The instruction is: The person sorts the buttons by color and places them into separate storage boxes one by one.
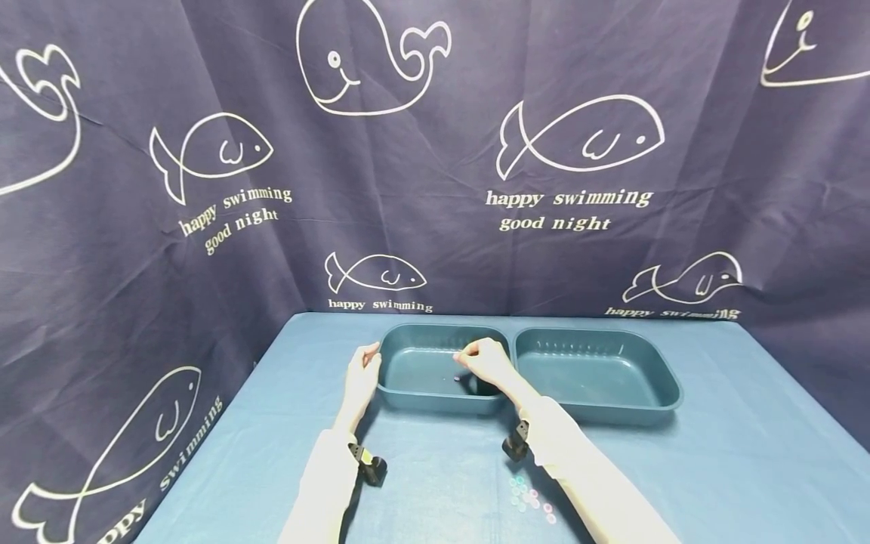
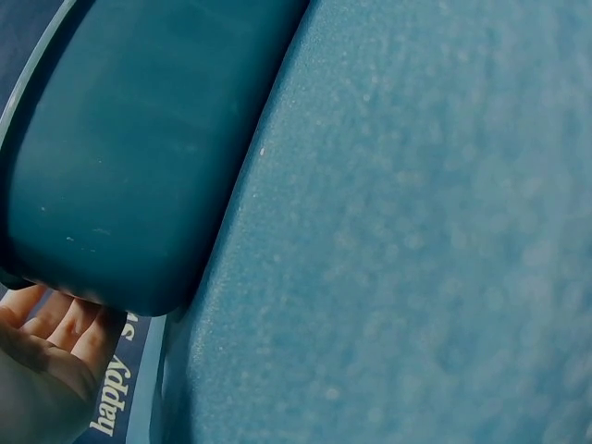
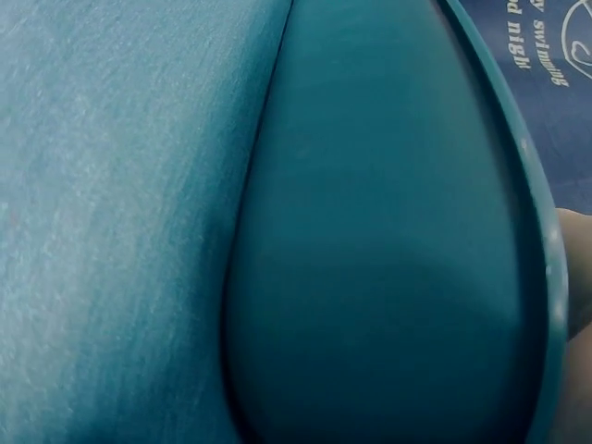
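Note:
My left hand rests against the left end of a teal rectangular bin, its fingers touching the end wall with their tips hidden behind it. Over the right half of that same bin is my right hand, fingers bent and fingertips drawn together above the floor. I cannot tell whether something small is between them. A tiny dark pinkish piece shows below the fingertips, inside the bin. In the right wrist view the bin's outer wall covers most of the right hand, leaving only a strip of it at the edge.
A second teal bin stands end to end with the first, on the right. Several small translucent green and pink pieces lie on the blue tablecloth near the right forearm. A dark printed curtain hangs behind and at the sides.

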Action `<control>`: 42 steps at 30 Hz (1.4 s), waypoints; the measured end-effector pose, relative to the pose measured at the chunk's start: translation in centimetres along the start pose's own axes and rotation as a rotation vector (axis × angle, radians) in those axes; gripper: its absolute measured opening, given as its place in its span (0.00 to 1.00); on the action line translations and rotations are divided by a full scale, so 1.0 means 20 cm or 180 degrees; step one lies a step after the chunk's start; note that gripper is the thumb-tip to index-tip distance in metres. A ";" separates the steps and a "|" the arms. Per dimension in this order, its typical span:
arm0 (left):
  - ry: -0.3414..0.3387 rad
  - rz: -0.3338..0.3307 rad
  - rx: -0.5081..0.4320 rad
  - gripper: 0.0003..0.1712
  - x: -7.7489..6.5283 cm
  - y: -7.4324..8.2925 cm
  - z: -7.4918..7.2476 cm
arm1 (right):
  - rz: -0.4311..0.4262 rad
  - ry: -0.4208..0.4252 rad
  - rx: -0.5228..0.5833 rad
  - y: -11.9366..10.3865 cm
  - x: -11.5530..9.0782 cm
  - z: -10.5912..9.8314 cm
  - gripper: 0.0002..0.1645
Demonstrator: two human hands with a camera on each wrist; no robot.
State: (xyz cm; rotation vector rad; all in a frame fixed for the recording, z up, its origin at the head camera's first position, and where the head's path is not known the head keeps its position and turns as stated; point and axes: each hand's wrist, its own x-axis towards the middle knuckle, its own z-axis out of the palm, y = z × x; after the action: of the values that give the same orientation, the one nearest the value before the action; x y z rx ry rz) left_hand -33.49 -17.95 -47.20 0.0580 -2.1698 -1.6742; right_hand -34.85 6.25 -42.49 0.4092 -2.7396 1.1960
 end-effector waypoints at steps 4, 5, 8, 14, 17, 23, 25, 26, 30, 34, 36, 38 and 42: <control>-0.0011 -0.0040 0.0019 0.17 0.00 0.00 0.00 | -0.0043 0.0015 0.0107 -0.02 -0.01 -0.01 0.06; -0.0014 -0.0048 0.0026 0.17 -0.01 0.00 0.00 | -0.0044 0.0017 0.0120 -0.02 -0.01 -0.01 0.06; -0.0024 -0.0067 0.0007 0.17 -0.01 0.00 0.00 | -0.0070 0.0070 0.0096 -0.03 -0.01 -0.02 0.05; -0.0027 -0.0075 -0.0037 0.17 0.00 0.01 0.00 | -0.0376 -0.0042 0.0060 -0.05 -0.05 -0.06 0.05; -0.0049 -0.0065 -0.0028 0.18 0.01 0.01 0.00 | -0.0566 -0.0222 0.0046 -0.05 -0.09 -0.10 0.07; -0.0069 -0.0061 -0.0057 0.18 0.01 0.02 -0.01 | -0.0723 -0.0364 0.0029 -0.05 -0.16 -0.16 0.09; -0.0082 -0.0072 -0.0042 0.18 0.01 0.02 -0.01 | -0.0728 -0.0376 0.0050 -0.04 -0.19 -0.18 0.09; -0.0086 -0.0084 -0.0025 0.18 0.01 0.02 -0.01 | -0.0728 -0.0380 0.0066 -0.04 -0.21 -0.19 0.09; -0.0106 -0.0121 0.0001 0.18 0.00 0.01 -0.01 | -0.0672 -0.0366 0.0137 -0.01 -0.28 -0.23 0.06; -0.0127 -0.0128 -0.0062 0.18 0.00 0.01 -0.01 | -0.0664 -0.0284 0.0220 0.00 -0.37 -0.28 0.04; -0.0133 -0.0133 -0.0084 0.18 0.00 0.01 -0.02 | -0.0705 -0.0206 0.0236 0.02 -0.42 -0.31 0.04; -0.0138 -0.0137 -0.0083 0.18 0.00 0.01 -0.02 | -0.0730 -0.0135 0.0237 0.03 -0.46 -0.33 0.03; -0.0194 -0.0121 -0.0074 0.19 0.00 0.01 -0.02 | -0.0761 -0.0045 0.0137 0.06 -0.55 -0.39 0.03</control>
State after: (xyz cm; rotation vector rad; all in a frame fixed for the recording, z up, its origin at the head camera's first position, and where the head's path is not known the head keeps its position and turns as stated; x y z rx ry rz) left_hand -33.36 -18.25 -46.88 0.0424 -2.2061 -1.7435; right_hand -24.69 14.86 -40.52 0.7292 -2.5883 1.1940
